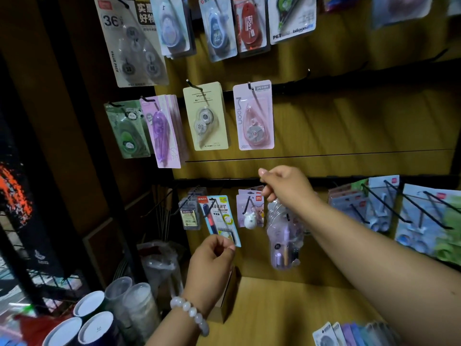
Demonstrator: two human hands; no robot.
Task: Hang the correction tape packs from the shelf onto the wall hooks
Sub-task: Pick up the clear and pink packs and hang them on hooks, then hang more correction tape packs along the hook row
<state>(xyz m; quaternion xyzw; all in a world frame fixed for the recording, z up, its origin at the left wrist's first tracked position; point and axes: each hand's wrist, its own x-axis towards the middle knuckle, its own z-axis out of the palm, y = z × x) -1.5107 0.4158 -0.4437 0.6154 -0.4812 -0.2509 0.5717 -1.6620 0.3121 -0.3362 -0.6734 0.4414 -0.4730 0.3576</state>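
My right hand (284, 186) pinches the top of a clear and purple correction tape pack (284, 236), which hangs down from my fingers in front of the lower black rail (224, 182). My left hand (212, 263), with a white bead bracelet on its wrist, pinches the bottom corner of a blue pen card (219, 218) that hangs on a lower hook. Several more tape packs (349, 333) lie on the wooden shelf (287, 308) at the bottom right. Other packs hang above, among them a pink one (254, 116) and a beige one (205, 116).
A pack with a small white figure (249, 211) hangs between my hands. Long black hooks with blue packs (399, 211) jut out at the right. Paper cups and clear tubes (117, 310) stand at the bottom left beside a dark wire rack (30, 221).
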